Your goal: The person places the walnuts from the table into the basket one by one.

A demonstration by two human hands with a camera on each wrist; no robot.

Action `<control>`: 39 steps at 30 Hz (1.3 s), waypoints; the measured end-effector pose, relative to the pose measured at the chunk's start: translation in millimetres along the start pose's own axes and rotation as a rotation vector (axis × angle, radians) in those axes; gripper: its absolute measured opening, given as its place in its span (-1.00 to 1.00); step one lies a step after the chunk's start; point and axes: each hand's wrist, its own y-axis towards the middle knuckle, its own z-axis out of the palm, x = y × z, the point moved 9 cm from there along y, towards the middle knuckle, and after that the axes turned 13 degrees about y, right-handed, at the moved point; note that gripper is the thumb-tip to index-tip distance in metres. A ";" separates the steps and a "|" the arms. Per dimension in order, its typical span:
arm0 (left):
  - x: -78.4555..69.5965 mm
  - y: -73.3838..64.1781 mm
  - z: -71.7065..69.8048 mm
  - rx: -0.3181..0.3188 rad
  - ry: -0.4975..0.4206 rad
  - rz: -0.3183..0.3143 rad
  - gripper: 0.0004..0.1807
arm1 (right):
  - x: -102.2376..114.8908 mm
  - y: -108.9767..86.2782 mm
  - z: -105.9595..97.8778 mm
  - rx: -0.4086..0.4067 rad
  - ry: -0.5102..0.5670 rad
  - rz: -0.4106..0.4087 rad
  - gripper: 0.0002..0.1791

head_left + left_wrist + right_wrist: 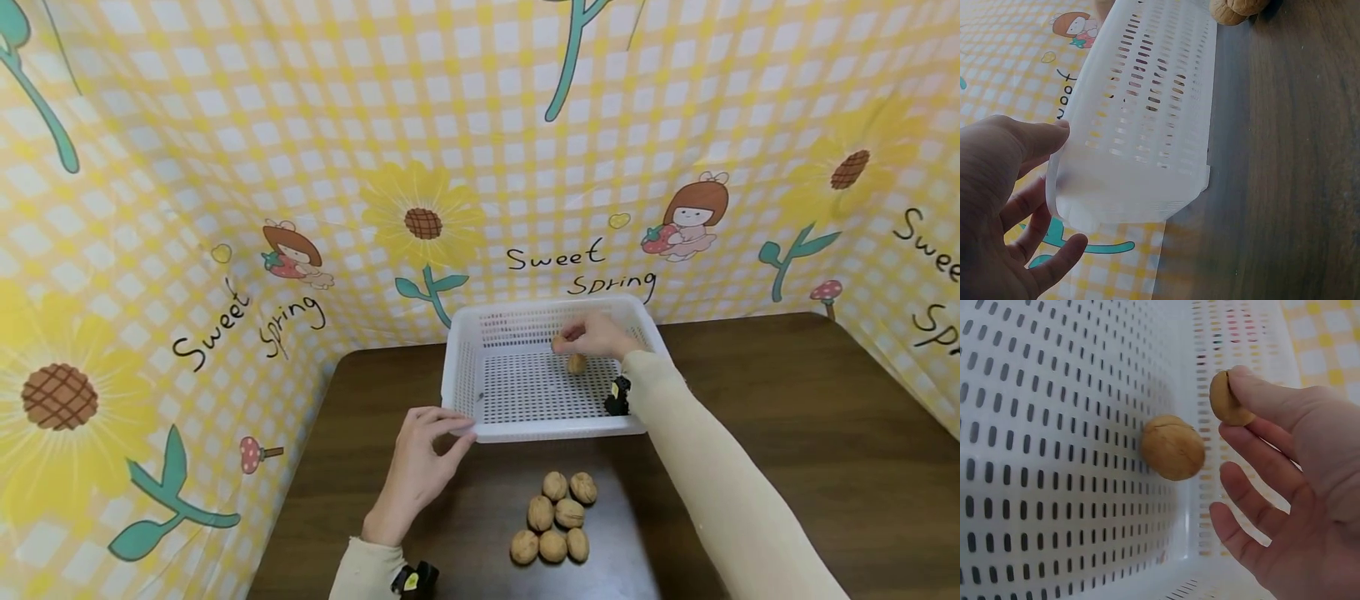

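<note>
A white perforated plastic basket [555, 430] stands on the table. My left hand [422, 458] pinches its near left corner; in the left wrist view the thumb lies on the rim and the fingers [1030, 225] are beneath it. Inside the basket, my right hand [600, 336] holds a walnut [1224, 400] between thumb and fingertips, above the basket floor. Another walnut [1172, 448] lies on that floor, just below the right hand. In front of the basket, several walnuts [553, 547] sit grouped in rough rows on the wood.
The dark wooden table [780, 400] extends to both sides of the basket. A yellow checked cloth [495, 200] with printed flowers hangs behind and around the table. The basket's far side is close to this cloth.
</note>
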 end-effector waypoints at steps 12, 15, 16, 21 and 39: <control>-4.7 3.0 -1.2 -0.013 0.007 0.022 -0.81 | -20.0 5.3 11.6 0.069 -0.086 0.035 -0.51; -4.7 2.7 -1.1 -0.009 0.007 0.016 -0.82 | -18.8 4.7 13.0 0.087 -0.106 0.039 -0.54; -4.9 2.5 -1.2 -0.009 0.008 0.017 -0.82 | -17.8 4.3 13.0 0.094 -0.115 0.038 -0.55; -3.7 1.7 0.0 0.000 0.001 0.012 -0.82 | -8.4 -0.7 7.0 0.127 -0.115 0.032 -0.41; 0.7 0.7 0.9 -0.011 -0.009 0.002 -0.80 | 97.9 -117.9 -34.2 0.072 -0.020 -0.448 -0.78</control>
